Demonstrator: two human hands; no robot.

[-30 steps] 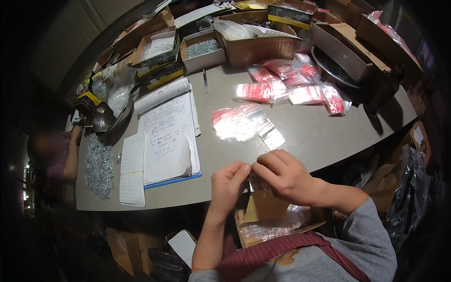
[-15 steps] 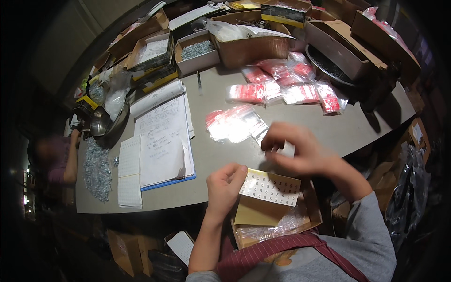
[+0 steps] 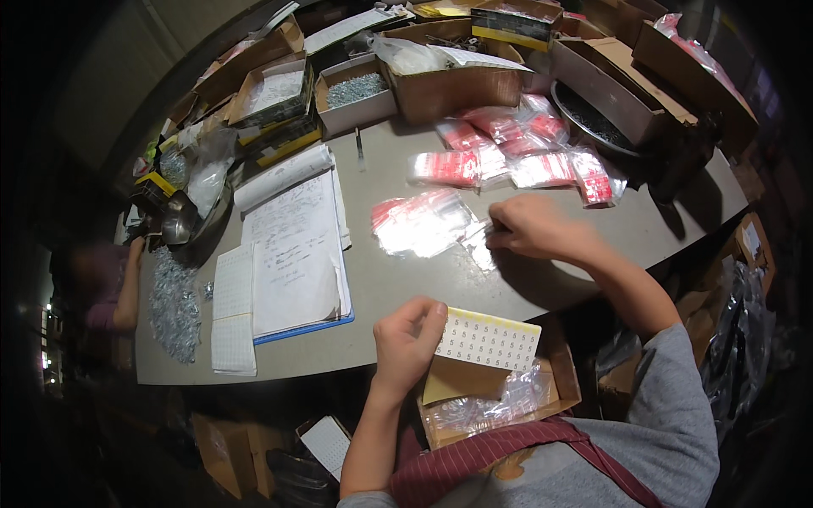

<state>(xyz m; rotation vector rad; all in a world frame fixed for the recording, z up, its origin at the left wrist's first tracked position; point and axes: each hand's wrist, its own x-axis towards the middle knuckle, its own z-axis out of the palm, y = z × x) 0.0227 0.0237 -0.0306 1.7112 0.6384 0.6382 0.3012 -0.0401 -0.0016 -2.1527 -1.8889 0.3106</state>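
My left hand (image 3: 408,340) pinches a white sheet of small printed stickers (image 3: 488,340) by its left end. Yellowish backing paper (image 3: 453,378) hangs below that sheet. An open cardboard box (image 3: 561,372) on my lap, with clear plastic bags (image 3: 495,406) inside, sits under it. Over the table my right hand (image 3: 542,227) is closed, its fingertips at the edge of a small clear bag (image 3: 479,247); what is between them, if anything, is hidden. Just left lies a fanned pile of red-and-clear zip bags (image 3: 419,222).
Bundles of red-and-clear bags (image 3: 500,135) lie farther back. A clipboard with handwritten papers (image 3: 292,245), a banded stack of sheets (image 3: 233,309), a pen (image 3: 360,151) and a heap of metal parts (image 3: 175,305) are leftward. Boxes (image 3: 457,89) line the back; a co-worker's arm (image 3: 129,284) is far left.
My right hand has moved up and away from the sticker sheet to the small bag beside the pile. The left hand keeps the sheet, now tilted slightly differently.
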